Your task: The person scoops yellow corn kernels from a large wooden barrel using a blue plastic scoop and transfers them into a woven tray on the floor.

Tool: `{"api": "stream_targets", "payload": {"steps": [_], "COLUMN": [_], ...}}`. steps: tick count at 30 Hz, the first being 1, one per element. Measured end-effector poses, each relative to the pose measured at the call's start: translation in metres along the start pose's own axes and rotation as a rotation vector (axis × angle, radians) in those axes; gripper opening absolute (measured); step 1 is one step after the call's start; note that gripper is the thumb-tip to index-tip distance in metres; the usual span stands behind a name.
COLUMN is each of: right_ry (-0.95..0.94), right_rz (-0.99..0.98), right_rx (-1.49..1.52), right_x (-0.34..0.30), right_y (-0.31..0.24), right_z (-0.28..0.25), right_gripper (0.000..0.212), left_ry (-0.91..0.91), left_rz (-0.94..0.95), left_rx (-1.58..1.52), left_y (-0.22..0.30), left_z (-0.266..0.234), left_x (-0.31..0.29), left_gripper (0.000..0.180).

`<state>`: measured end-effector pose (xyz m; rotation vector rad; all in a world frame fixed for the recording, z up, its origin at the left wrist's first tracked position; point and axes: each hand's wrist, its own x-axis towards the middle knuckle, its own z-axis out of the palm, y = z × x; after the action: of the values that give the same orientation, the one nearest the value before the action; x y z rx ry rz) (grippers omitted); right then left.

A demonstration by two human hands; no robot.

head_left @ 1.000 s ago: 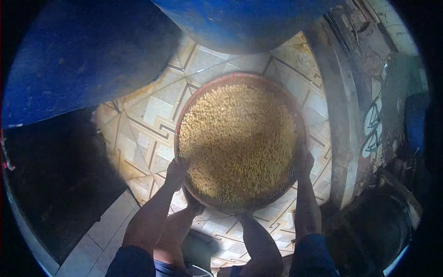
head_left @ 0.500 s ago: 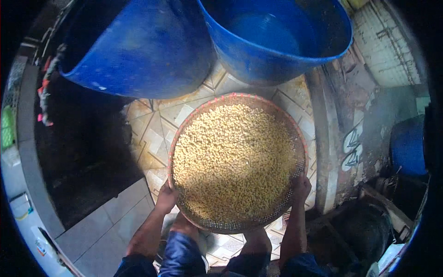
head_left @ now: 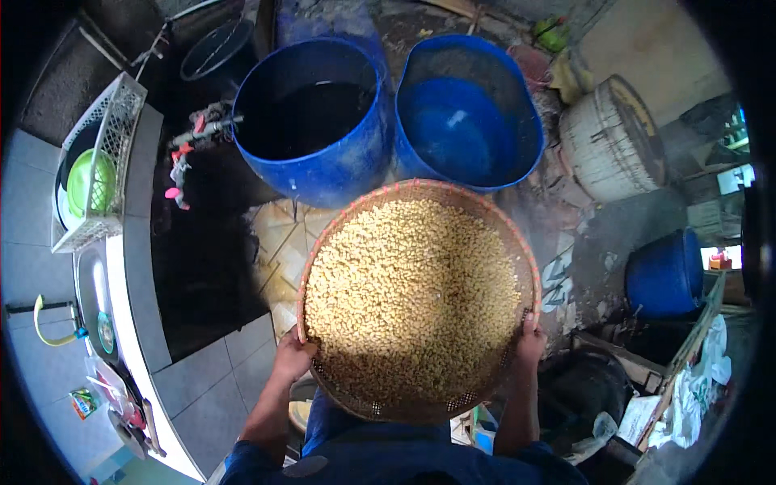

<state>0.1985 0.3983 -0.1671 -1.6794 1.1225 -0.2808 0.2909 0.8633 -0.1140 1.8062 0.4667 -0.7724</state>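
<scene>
A large round woven basket with a reddish bound rim is held out level in front of me. Pale yellow beans cover most of its inside, with the weave bare along the near edge and right side. My left hand grips the rim at the lower left, fingers closed on it. At the lower right, my right hand is closed round the rim too. Part of each hand's fingers is hidden under the basket. A shadow lies over the near beans.
Beyond the basket stand two blue drums, a left one holding dark liquid and a right one with water. A white drum and a smaller blue barrel are on the right. Slippers lie on the floor. A tiled counter runs along the left.
The view has tilted up, showing more of the drums, counter and right side. Both hands still hold the basket, and my legs are now mostly hidden behind it.
</scene>
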Motion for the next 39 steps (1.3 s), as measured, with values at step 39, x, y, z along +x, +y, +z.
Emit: {"api": "stream_targets", "payload": {"steps": [39], "right_ry": [-0.553], "right_rz": [0.574], "right_rx": [0.159], "right_x": [0.292], "right_y": [-0.235], "right_z": [0.121], "right_gripper": [0.068], "left_ry": [-0.287], "left_rz": [0.673], "left_rx": [0.473], "left_y": [0.375], "left_z": [-0.075], "left_x": [0.290], "left_gripper": [0.017]}}
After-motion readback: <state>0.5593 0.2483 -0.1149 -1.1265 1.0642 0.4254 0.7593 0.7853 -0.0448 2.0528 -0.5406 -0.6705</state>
